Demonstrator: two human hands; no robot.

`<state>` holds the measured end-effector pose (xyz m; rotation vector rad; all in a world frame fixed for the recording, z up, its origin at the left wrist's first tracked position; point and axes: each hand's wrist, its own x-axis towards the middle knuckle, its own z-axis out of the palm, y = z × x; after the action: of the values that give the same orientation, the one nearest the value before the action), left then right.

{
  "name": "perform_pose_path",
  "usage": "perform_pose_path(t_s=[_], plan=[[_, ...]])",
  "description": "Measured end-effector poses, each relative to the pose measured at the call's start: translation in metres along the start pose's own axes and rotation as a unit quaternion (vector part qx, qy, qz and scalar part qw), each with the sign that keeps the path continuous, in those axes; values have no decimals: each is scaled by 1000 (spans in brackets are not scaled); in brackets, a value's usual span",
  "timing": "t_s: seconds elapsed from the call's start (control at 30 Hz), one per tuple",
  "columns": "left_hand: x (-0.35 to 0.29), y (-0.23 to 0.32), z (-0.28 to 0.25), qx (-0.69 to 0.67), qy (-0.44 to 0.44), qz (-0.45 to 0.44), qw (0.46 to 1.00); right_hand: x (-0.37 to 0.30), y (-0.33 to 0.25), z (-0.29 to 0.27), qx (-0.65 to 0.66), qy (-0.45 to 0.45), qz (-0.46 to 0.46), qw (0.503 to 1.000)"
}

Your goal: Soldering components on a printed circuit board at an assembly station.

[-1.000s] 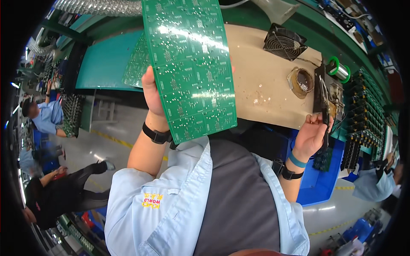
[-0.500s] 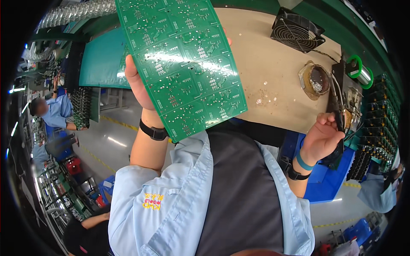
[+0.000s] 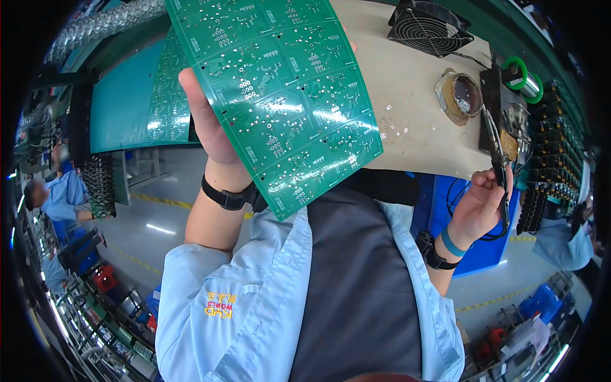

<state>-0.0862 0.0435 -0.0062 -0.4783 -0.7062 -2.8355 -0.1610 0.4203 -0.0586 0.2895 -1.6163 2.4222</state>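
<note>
My left hand is closed on a large green circuit board panel, gripping its left edge with the thumb in front. Some fingertips show past the panel's right edge. The panel is tilted up in front of me, covered in small solder joints and rows of ringed holes. Off to the right, my right hand is closed around the dark handle of a soldering iron. Its slim metal end points up beside a round dish holding silvery solder bits.
A black fan stands at the back of the tan work surface. Right of the dish are a green-rimmed solder spool and racks of boards. Another green board lies on the teal mat. A blue bin is below.
The panel and my left hand have shifted slightly and tilted. My right hand has turned with the soldering iron, whose metal end now shows beside the dish.
</note>
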Motion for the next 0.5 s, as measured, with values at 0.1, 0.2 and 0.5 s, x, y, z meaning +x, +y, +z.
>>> perform_pose_path(t_s=[0.1, 0.2, 0.5], plan=[[-1, -5, -2, 20, 23, 11, 999, -5, -16, -7, -45, -13, -4, 999], [-2, -10, -2, 23, 27, 14, 999, -7, -37, -14, -134, -43, 17, 990], [7, -21, -3, -18, 18, -22, 999, -12, -58, -27, 77, -55, 157, 983]])
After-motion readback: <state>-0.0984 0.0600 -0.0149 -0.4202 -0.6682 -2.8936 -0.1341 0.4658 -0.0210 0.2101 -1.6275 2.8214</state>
